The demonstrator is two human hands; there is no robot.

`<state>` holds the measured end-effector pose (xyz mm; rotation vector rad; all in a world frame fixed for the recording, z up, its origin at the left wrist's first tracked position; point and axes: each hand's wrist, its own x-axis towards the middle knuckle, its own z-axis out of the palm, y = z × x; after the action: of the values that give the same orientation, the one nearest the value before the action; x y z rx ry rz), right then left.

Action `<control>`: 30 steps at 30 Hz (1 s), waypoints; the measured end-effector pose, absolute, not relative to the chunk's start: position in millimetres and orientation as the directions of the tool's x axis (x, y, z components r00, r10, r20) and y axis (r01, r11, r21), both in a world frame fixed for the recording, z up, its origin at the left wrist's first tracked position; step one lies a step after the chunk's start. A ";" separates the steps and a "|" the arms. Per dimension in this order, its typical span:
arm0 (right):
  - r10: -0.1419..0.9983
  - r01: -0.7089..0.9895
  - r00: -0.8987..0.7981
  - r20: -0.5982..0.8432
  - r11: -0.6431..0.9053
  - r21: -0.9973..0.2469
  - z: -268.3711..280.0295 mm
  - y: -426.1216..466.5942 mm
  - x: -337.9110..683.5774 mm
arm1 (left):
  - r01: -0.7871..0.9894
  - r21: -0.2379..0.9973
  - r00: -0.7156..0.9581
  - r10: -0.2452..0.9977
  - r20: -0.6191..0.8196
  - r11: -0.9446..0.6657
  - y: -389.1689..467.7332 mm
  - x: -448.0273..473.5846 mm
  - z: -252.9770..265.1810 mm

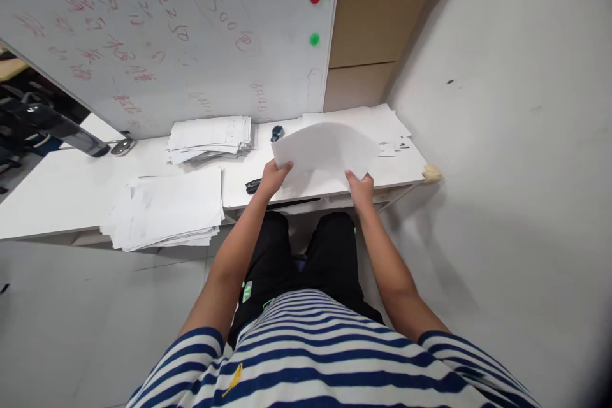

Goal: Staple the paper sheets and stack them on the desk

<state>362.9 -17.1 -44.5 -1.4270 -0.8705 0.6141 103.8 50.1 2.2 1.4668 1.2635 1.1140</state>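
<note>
Between my two hands a white sheet of paper is held up over the desk, bowed upward along its far edge. My left hand pinches its left near corner, thumb on top. On the right near edge, my right hand grips the same paper with thumb and fingers. A black stapler-like object lies just left of my left hand. Behind the sheet's left corner sits a small dark blue object, its kind unclear. Whether the paper is one sheet or several I cannot tell.
Stacks of paper lie on the white desk: a near one overhanging the front edge and a far one. Small paper scraps lie at right. A whiteboard with magnets stands behind, beside cardboard boxes. A wall bounds the right.
</note>
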 end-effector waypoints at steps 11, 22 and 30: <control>0.779 -0.069 0.550 -0.302 -0.318 -0.946 -47.2 -106.9 406.7 | 0.884 0.387 0.184 0.955 0.231 -0.263 9.4 33.1 -15.5; 0.794 -0.377 0.318 -0.518 -0.395 -0.838 -70.0 -146.0 409.1 | 0.884 0.395 0.156 0.954 0.254 -0.250 25.1 11.0 -55.4; 0.806 -0.326 0.244 -0.540 -0.457 -0.828 -64.3 -128.4 393.3 | 0.841 0.456 0.183 0.947 0.266 -0.290 22.8 4.5 -58.3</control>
<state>393.3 -128.4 -64.3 -1.5156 -0.4695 1.4220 4.5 22.8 -58.3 2.2480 1.7306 0.7491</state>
